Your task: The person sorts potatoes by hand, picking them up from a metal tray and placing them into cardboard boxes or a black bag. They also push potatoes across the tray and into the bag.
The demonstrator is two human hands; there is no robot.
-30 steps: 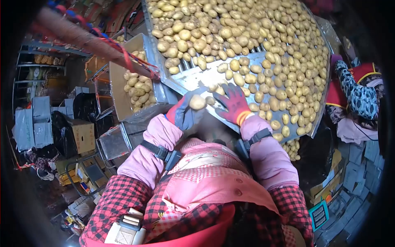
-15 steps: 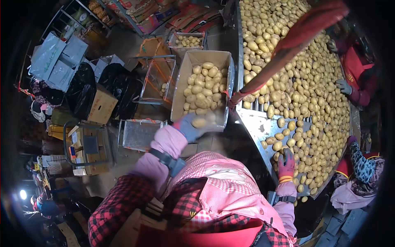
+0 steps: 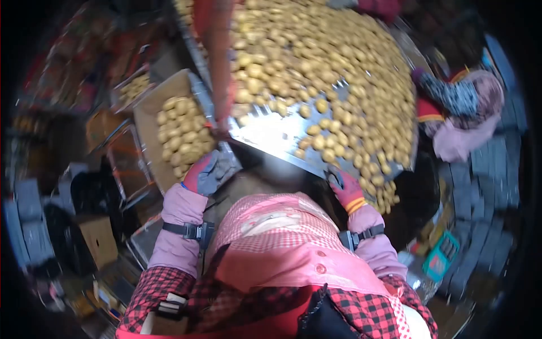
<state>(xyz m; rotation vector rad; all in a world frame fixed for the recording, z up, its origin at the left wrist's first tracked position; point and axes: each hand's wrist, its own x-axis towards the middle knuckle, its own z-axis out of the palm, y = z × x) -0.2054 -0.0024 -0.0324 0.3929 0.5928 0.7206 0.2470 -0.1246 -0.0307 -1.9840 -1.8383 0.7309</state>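
Observation:
My left hand [image 3: 204, 173], in a red and grey glove, is at the near end of a cardboard box [image 3: 151, 117] lined with clear plastic. Potatoes [image 3: 183, 131] fill much of that box. The left fingers look loosely bent beside the liner, with nothing visible in them, though the view is blurred. My right hand [image 3: 344, 187], gloved the same way, is at the near edge of the metal sorting table [image 3: 271, 133]. Its fingers are bent and apart, and no potato shows in them. Loose potatoes [image 3: 333, 135] lie on the metal just beyond.
A red-wrapped post [image 3: 221, 68] rises at the table's corner. Another person's patterned sleeve [image 3: 454, 96] is at the right, and a gloved hand [image 3: 343, 3] shows at the far side. A wire-framed crate [image 3: 131, 164] stands left of the box; stacked grey cartons [image 3: 491, 175] are at right.
The view has swung right, so the box and table appear farther left. A potato seen at my left hand earlier is no longer visible there. My right hand has drawn back to the table edge.

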